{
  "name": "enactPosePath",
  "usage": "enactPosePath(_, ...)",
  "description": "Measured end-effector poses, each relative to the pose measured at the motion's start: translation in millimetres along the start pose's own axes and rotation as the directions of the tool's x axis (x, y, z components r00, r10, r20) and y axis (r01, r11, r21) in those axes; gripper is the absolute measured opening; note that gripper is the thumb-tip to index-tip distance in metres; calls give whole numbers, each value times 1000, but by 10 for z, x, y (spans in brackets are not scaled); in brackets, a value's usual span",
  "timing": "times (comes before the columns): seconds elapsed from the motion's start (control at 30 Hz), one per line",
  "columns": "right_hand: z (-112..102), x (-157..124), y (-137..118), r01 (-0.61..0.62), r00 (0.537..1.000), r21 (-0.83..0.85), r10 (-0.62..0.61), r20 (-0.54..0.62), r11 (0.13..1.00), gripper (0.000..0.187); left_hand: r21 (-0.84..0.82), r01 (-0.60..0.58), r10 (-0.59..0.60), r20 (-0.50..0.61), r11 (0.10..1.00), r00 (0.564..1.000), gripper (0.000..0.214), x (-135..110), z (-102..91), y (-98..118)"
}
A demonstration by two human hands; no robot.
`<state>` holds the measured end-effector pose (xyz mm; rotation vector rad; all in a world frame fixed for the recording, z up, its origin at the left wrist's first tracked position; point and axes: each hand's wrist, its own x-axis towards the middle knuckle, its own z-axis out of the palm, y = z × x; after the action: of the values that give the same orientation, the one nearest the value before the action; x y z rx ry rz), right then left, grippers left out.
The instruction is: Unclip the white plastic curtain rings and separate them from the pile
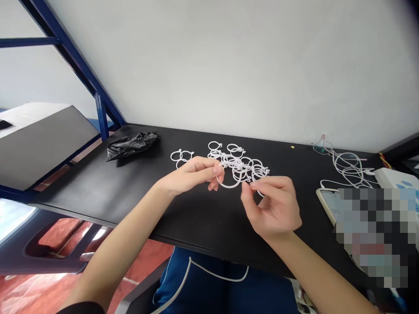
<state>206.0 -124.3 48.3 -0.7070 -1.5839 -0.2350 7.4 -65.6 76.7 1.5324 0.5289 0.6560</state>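
My left hand (196, 174) pinches one side of a thin white plastic ring (229, 185) just above the black tabletop (98, 183). My right hand (271, 205) pinches the ring's other side between thumb and forefinger, the remaining fingers curled. Right behind both hands lies a tangled pile of several white rings (242, 163) with small loops. A pair of linked white rings (181, 157) lies apart to the left of the pile.
A crumpled black plastic bag (132, 145) lies at the back left of the table. White cables (347, 165) and a phone (329, 203) sit at the right, beside a blurred patch. A blue metal frame (98, 100) stands left against the white wall.
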Motion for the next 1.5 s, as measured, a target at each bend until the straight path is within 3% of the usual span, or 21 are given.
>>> enactPosePath(0.07, -17, -11, 7, -56, 997, 53, 59, -54, 997, 42, -74, 20, -15, 64, 997, 998, 42, -6, 13, -9)
enactPosePath(0.2, -10, -35, 14, -87, 996, 140, 83, 28, 986, 52, -179, 21, 1, 122, 984, 993, 43, 10, 85, -49)
enactPosePath(0.5, 25, -61, -52, -118, 989, 206, 95, 114, 971, 39, -246, 15, 13, 112, 969, 994, 51, 61, 127, -113)
enactPosePath(0.6, 30, -97, -50, -135, 989, 217, 118, 88, 967, 39, -188, -45, 52, 36, 981, 998, 50, 60, 184, -106)
enactPosePath(0.67, 26, -112, -47, -129, 991, 216, 119, 57, 968, 40, -58, -128, 123, -87, 990, 989, 48, 42, 272, -93)
enactPosePath(0.7, 22, -115, -47, -121, 993, 216, 115, 39, 969, 40, 40, -188, 192, -156, 981, 969, 47, 27, 324, -90)
enactPosePath(0.77, 8, -110, -52, -100, 995, 220, 100, 11, 970, 40, 274, -325, 391, -237, 905, 889, 45, -2, 421, -98)
enactPosePath(0.87, -19, -86, -69, -85, 996, 220, 84, 14, 972, 41, 496, -514, 644, -126, 700, 755, 51, -24, 498, -146)
enactPosePath(0.93, -37, -73, -82, -88, 996, 200, 82, 38, 976, 41, 578, -535, 699, -87, 616, 710, 57, -23, 500, -180)
enactPosePath(1.2, -48, -77, -83, -62, 998, 212, 55, 35, 975, 40, 701, -499, 741, -62, 509, 669, 48, -19, 455, -167)
enactPosePath(1.37, -44, -46, -67, 9, 1000, 247, -15, 24, 969, 38, 694, -586, 820, -10, 418, 573, 49, 39, 450, -196)
enactPosePath(1.5, -49, -23, -60, 11, 998, 304, -31, 63, 953, 34, 675, -606, 822, -1, 421, 569, 53, 64, 459, -243)
